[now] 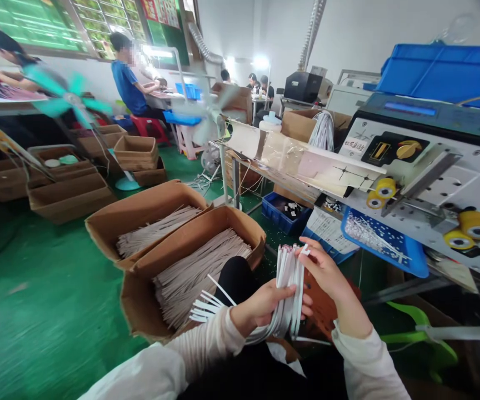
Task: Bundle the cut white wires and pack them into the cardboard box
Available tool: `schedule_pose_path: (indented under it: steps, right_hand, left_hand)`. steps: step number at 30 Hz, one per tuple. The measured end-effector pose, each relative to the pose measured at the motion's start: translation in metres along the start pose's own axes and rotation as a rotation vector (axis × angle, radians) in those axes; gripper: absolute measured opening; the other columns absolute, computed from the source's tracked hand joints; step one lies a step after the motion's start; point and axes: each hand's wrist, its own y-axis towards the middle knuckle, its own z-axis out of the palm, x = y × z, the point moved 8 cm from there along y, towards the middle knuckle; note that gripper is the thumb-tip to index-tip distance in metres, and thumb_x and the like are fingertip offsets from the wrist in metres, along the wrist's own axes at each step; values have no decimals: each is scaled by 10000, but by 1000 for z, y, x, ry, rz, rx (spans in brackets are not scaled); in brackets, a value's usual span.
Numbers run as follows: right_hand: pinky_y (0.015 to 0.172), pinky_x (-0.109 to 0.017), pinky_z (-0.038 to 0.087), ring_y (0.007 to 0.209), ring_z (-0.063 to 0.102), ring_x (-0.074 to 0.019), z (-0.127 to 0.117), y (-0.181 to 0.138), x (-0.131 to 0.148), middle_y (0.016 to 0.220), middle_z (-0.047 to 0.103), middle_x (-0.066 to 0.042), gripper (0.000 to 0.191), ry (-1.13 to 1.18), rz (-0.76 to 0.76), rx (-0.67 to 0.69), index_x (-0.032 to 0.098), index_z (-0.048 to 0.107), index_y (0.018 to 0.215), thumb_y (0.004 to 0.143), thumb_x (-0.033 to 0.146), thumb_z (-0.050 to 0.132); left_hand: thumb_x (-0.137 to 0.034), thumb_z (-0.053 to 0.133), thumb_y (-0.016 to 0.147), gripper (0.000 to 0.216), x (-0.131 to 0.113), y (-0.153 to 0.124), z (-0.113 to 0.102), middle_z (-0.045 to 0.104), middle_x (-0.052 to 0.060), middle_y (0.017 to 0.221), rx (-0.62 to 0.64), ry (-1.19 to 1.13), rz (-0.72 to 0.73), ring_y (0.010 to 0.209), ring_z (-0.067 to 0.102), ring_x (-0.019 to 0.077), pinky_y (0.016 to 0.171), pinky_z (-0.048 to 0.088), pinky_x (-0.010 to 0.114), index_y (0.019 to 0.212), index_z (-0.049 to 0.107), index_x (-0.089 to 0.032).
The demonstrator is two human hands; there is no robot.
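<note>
A bundle of white flat cables [285, 280] stands upright over my lap, its lower part bending away to the left with loose ends fanned out. My left hand [265, 304] is closed around the middle of the bundle, thumb across the front. At the top right of the bundle, the fingertips of my right hand [326, 272] pinch the white end of one cable. Small pinkish tips show along the bundle's top. To the left, a long cardboard box [134, 311] holds many more such cables, and my knee rests against its near side.
A second cardboard box [98, 228] of cables stands beside the first. At right is a machine [415, 166] with yellow rollers, a blue tray [417, 258] of small white pieces below it. Two fans [73, 99] and several seated people are farther back.
</note>
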Motion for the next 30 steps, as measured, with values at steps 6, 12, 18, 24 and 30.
schedule_pose_path:
  steps: [6,12,18,24,30]
  right_hand:
    - [463,-214,408,591,535,-105,17,-3,-30,1023,688,-42,563,253,229,89,287,520,1404,900,519,612]
    - [464,-198,430,561,511,-85,15,-6,-28,942,686,-12,621,294,197,92,274,456,1462,892,437,642]
    - [510,-221,484,661,613,-132,13,-8,-24,965,703,-34,481,296,179,58,245,588,1287,846,412,682]
    - [593,-248,514,771,655,-162,17,-15,-28,1030,715,-38,447,310,159,33,261,608,1258,845,415,685]
    - [619,-285,525,688,650,-151,6,-36,-74,1036,689,-60,639,404,131,-96,268,420,1438,903,579,581]
  left_hand:
    - [-373,797,777,452,5,1,1,744,122,862,33,-4,-52,774,743,242,717,584,344,1088,639,-85]
    - [-362,799,776,427,7,2,3,729,103,829,45,-7,-74,827,744,261,733,588,355,1063,658,-80]
    - [-390,822,743,476,12,6,-8,686,60,754,-9,61,-77,628,702,200,624,561,319,1066,650,-86]
    - [-409,850,704,438,17,4,-9,551,-28,634,-71,130,-36,475,487,74,510,448,244,952,641,-114]
    - [-462,821,720,422,30,0,-13,513,-31,627,-61,157,-71,464,429,67,487,402,242,884,621,-129]
